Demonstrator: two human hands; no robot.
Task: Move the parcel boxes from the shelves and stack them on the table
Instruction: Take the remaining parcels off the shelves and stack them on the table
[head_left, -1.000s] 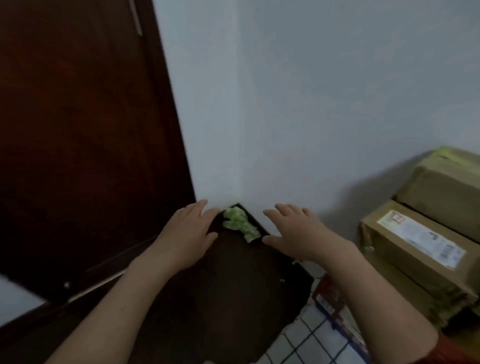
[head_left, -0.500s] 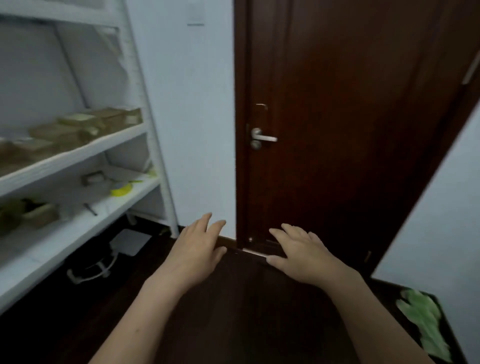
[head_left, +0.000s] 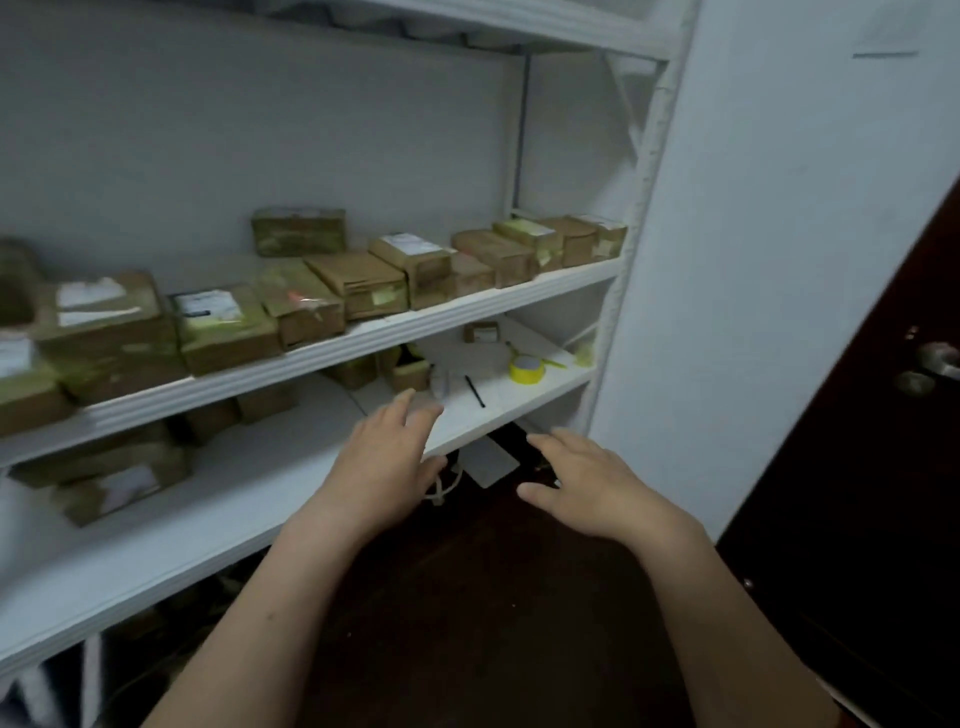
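Both hands, seen from the head camera, were held palm-down in front of a white shelving unit (head_left: 644, 218). The left hand (head_left: 387, 462) had its fingers straight and slightly spread, holding nothing; its fingertips overlapped the front edge of the lower shelf (head_left: 234, 514), though contact could not be judged. The right hand (head_left: 587, 486) was likewise relaxed and spread, empty, over the dark floor (head_left: 493, 597) and apart from the shelving.

The parcel boxes (head_left: 358, 283) lay flat in a row along the middle shelf (head_left: 363, 338), above and beyond both hands. Most had their long axes running from the shelf front toward the back wall, several with white labels facing up. One box at the rear (head_left: 298, 231) lay crosswise, its long axis parallel to the wall. Further boxes (head_left: 104, 478) sat on the lower shelf at left, blurred.

At the right end of the lower shelf lay a yellow tape roll (head_left: 526, 370) and, near it, a black pen (head_left: 474, 391). A dark door (head_left: 857, 519) with a metal handle (head_left: 935, 358) stood at far right.
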